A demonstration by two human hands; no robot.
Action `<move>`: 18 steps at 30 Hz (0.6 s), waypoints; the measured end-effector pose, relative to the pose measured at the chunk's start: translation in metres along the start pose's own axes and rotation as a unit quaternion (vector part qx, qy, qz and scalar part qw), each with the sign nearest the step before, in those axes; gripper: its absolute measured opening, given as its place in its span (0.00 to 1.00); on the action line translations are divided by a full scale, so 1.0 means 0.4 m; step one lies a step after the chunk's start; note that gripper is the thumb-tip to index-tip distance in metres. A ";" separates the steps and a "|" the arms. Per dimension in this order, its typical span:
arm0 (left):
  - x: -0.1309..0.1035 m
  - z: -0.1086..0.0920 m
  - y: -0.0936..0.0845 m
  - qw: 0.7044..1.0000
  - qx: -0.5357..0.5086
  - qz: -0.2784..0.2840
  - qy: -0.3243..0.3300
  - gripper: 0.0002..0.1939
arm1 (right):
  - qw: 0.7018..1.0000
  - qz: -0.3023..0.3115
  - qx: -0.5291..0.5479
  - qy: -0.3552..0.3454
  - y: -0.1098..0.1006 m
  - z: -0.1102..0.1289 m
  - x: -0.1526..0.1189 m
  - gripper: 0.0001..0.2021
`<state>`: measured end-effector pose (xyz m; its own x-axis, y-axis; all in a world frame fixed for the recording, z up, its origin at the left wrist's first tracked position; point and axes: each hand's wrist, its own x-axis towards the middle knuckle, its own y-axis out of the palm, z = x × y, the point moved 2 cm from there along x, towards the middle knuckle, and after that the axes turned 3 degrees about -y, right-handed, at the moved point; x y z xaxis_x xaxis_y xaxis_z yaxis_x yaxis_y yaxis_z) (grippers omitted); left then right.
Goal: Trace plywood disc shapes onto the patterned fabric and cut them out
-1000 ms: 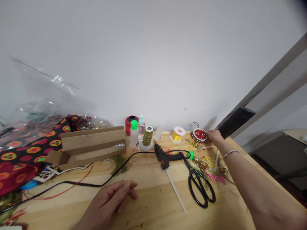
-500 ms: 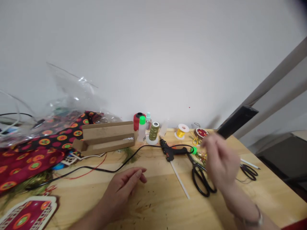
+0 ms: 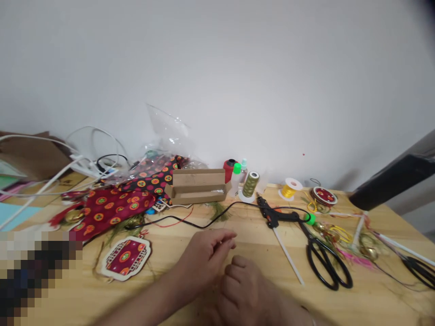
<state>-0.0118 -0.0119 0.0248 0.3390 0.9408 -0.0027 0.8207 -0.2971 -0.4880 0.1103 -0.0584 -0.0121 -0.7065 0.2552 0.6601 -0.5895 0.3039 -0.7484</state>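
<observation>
My left hand [image 3: 212, 249] rests over the middle of the wooden table, its fingers stretched forward and the thumb a little apart. Nothing shows in it. Right beside it is my right hand [image 3: 243, 287], curled into a fist with the knuckles up; whatever it may hold is hidden. Left of the hands lies a scalloped ornament [image 3: 125, 257] with a white rim and dark red patterned fabric. To their right are a white glue stick [image 3: 288, 256] at a black glue gun [image 3: 278, 214] and black-handled scissors [image 3: 328, 265].
Along the wall stand an open cardboard box [image 3: 199, 185], an olive thread spool [image 3: 250, 184], a green-capped bottle [image 3: 237, 179] and a yellow cord spool [image 3: 289, 190]. A black cable [image 3: 183, 221] crosses the table. Patterned fabric [image 3: 115, 203] is piled left; tassels and bells lie right.
My right hand has come from the right, near the scissors, to beside my left hand. The view has turned left, bringing the whole scalloped ornament into sight.
</observation>
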 end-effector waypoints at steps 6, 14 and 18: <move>-0.070 0.058 -0.012 0.993 0.108 -0.038 0.025 0.13 | 1.000 0.011 -0.004 0.013 0.037 0.001 -0.017 0.11; -0.139 0.154 -0.170 0.917 0.348 -0.183 0.063 0.16 | 0.998 0.022 0.036 0.051 0.014 -0.010 -0.006 0.15; -0.124 0.140 -0.314 0.898 0.370 -0.236 -0.036 0.21 | 0.996 0.022 0.046 0.071 0.009 -0.014 -0.006 0.15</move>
<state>-0.1576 -0.0120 0.0373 -0.0185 0.9493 0.3137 0.3254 0.3024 -0.8959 0.1121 -0.0528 -0.0161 -0.6732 0.3964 0.6243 -0.5974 0.2060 -0.7750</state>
